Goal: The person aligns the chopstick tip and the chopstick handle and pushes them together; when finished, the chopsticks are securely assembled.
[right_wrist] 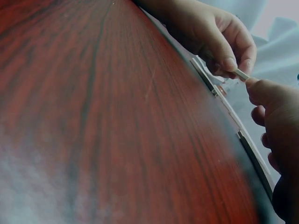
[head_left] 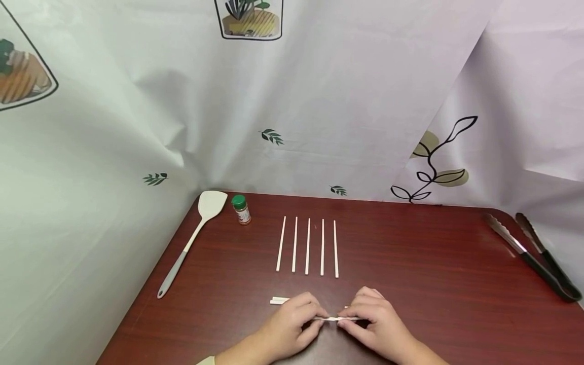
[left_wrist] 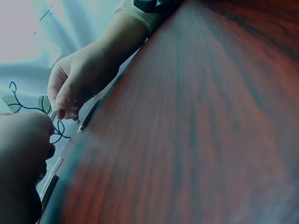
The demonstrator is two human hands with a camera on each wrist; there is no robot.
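Pinching a skinny white stick [head_left: 333,319]
Left hand [head_left: 292,324] and right hand [head_left: 379,319] are both gripping it, pinched nearly closed; it's maybe cracking mid-span, hard to tell.

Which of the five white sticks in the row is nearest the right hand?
The row's rightmost stick in the head view: its near end lies closest to the right hand, while the other four sticks lie successively farther left, toward the green-capped jar.

Wood-grained, reddish-brown tabletop [head_left: 410,253] stood before creased whitish sheeting [head_left: 347,81], which hung behind and along both sides, printed with green leaf sprigs [head_left: 271,137] and black-outlined plant motifs [head_left: 250,23].
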